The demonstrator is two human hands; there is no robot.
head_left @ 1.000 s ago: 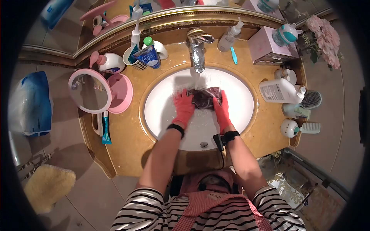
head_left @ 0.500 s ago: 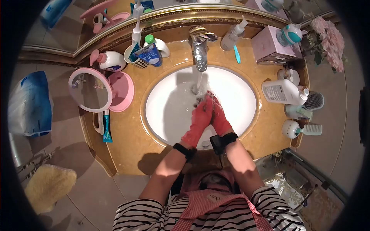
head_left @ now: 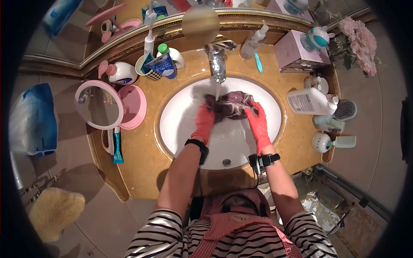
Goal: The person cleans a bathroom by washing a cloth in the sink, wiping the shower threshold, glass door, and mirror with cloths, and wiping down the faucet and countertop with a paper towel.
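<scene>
Dark cloth (head_left: 226, 110) lay beneath the tap (head_left: 218, 68), presumably to catch its stream (head_left: 218, 92), between right hand (head_left: 258, 125), fingers parted, and left hand (head_left: 204, 121) (blurred; grip indeterminate).

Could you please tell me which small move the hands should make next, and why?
I would probably nudge the dark purple cloth leftward with the gloved right hand: the water stream from the faucet falls at its left part, while its folded right part lies outside the stream, beside that hand.
</scene>
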